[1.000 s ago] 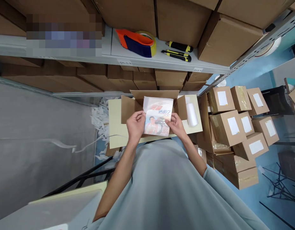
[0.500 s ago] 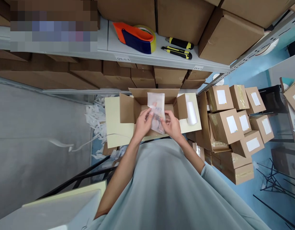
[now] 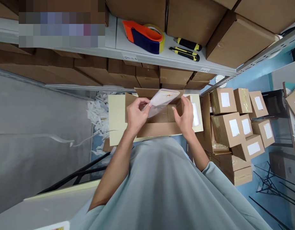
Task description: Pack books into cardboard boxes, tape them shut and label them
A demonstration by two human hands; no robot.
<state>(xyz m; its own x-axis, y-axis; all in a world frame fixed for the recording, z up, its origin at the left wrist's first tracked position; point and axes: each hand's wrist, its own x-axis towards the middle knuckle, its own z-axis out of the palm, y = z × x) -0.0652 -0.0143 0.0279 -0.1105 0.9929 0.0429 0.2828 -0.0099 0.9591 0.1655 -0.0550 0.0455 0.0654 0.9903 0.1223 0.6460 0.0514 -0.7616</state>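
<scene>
My left hand (image 3: 138, 115) pinches the lower left edge of a thin whitish packet (image 3: 163, 98) with a small orange print. The packet is tilted above an open cardboard box (image 3: 159, 129), whose flaps stand out. My right hand (image 3: 185, 117) is off the packet, at the right side of the box, with thumb and fingers apart and nothing between them. Inside the box I see bare brown cardboard; the packet covers part of it. Right of that hand a white roll (image 3: 196, 115) lies on the cream tabletop (image 3: 117, 111), partly hidden by the hand.
On the shelf ahead are an orange and blue tape dispenser (image 3: 145, 37) and two yellow-black utility knives (image 3: 187, 44). Brown boxes (image 3: 147, 76) fill the shelves. Labelled cartons (image 3: 223, 101) are stacked at right. White paper scraps (image 3: 98, 111) lie at left.
The packet was held in both hands, first showing its printed front, then folded narrower. Now my right hand has let go and moved right; the packet slants toward the upper right.
</scene>
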